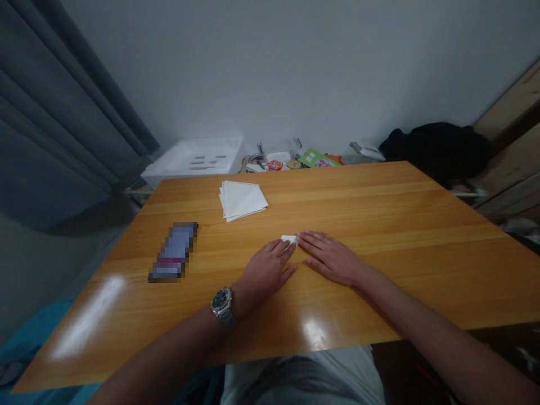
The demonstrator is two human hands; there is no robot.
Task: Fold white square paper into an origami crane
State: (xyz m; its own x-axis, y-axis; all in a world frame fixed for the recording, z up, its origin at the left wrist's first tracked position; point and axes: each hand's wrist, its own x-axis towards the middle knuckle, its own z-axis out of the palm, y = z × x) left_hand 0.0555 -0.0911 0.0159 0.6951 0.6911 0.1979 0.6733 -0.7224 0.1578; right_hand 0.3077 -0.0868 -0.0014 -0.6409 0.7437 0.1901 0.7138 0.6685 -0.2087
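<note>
A small piece of white paper [288, 238] lies on the wooden table, partly covered by my fingers. My left hand [269, 266], with a metal wristwatch [222, 302] on its wrist, rests with fingers stretched out over the paper's left and near side. Flat on the table, my right hand [330, 257] has its fingers extended, and their tips touch the paper's right edge. Most of the paper's shape is hidden under the fingers. Beyond my left hand sits a stack of white paper sheets [243, 200] with a perforated edge.
A phone-like device [174, 251], blurred out, lies left on the wooden table [379, 214]. Behind the table's far edge are a white tray [202, 154], a green booklet [316, 158], small clutter and a black cloth heap [439, 149]. A grey curtain [63, 101] hangs at left.
</note>
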